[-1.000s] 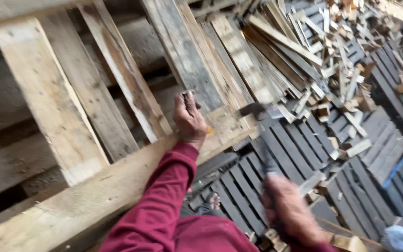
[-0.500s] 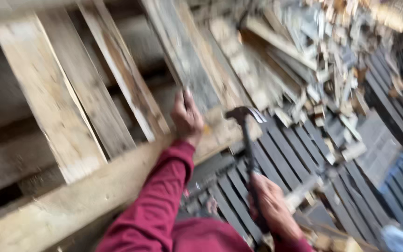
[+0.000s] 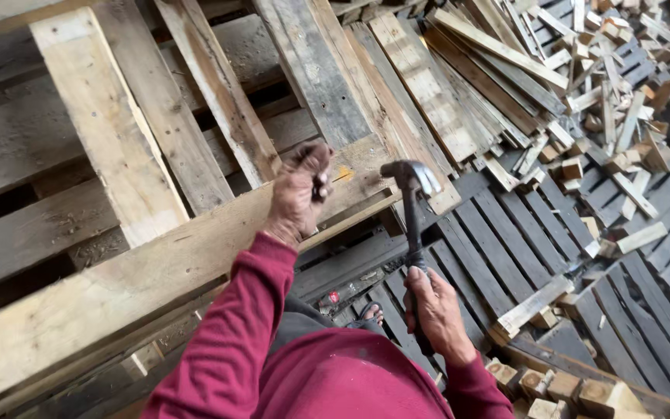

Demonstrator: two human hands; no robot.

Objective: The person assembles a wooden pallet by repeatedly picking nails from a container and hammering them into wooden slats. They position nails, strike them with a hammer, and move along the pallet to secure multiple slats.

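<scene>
Hammer (image 3: 412,203) in right hand (image 3: 437,312)

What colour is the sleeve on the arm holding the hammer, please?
Dark red, clearest in the head view: the sleeve behind the right hand.

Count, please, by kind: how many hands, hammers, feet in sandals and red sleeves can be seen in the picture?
Hands: 2, the left hand resting on the long beam and the right hand gripping the hammer
Hammers: 1
Feet in sandals: 1
Red sleeves: 2
Total: 6
</scene>
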